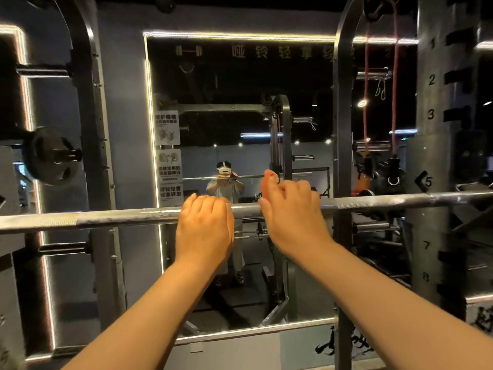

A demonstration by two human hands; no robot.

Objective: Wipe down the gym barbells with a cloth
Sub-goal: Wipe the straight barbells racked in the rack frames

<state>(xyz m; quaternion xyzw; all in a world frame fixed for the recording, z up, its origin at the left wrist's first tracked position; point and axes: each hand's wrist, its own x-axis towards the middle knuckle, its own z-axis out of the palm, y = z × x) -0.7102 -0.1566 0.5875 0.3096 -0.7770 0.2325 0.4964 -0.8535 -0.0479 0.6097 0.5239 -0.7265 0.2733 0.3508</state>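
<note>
A: Left edge first?

B: Black round iron weight plate [50,156] on a peg by the dark steel rack upright [90,129], stowed clear of the work. Then the long silver steel barbell [120,218], racked crosswise in front of the person and rising slightly to the right. It has a cross-hatched knurl at far left and a smoother, scuffed sheen toward the middle.

A: Hands?

B: Left hand [204,228] lies over the bar from above, fingers curled down its far side. The grip is closed on the barbell, probably to steady it. The thumb is hidden, so I can't tell if it wraps under.

A: And the wiper?

B: Just right of that, the right hand [290,209] sits on the bar with knuckles up and thumb on the near face. A small orange-pink cloth [268,182] pokes above the index finger. The grip looks clamped on the cloth, holding it to the steel, though most of the fabric is covered. It reads soft and bunched.

A: Behind?

B: Wall mirror [240,102] with a lit frame. Further right, red elastic bands [366,89] hang from the rack, beside a numbered grey steel post [432,113].
</note>
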